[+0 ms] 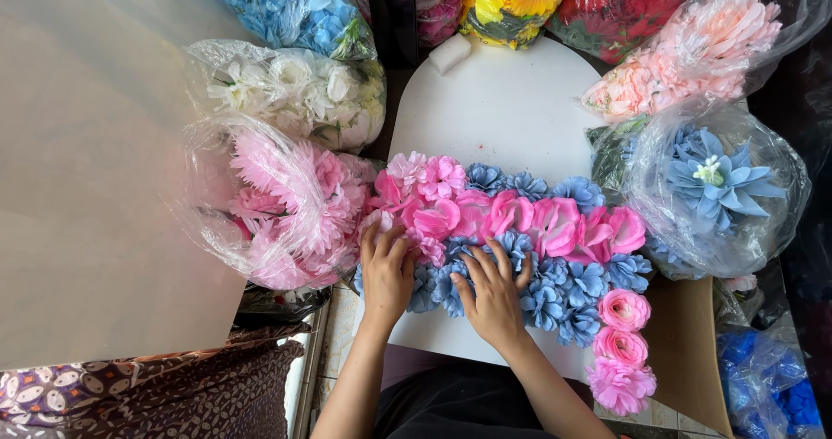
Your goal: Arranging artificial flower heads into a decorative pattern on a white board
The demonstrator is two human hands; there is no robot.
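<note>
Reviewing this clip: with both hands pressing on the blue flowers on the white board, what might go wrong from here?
1. The left hand and right hand press on the blue flowers; petals may get flattened or neighbouring pink flowers nudged out of line.
2. The white board seems to overhang near the person's lap, so pressure there might tip it.
3. The bag of pink flowers crowds the board's left edge and could snag.

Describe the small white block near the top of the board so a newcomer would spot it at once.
Start at the white arched board in the middle, its lower half covered with pink and blue flowers. Follow its curved top edge to the upper left: the white foam block lies there beside a dark phone. It is the only plain, hard-edged thing among the bagged flowers.
</note>
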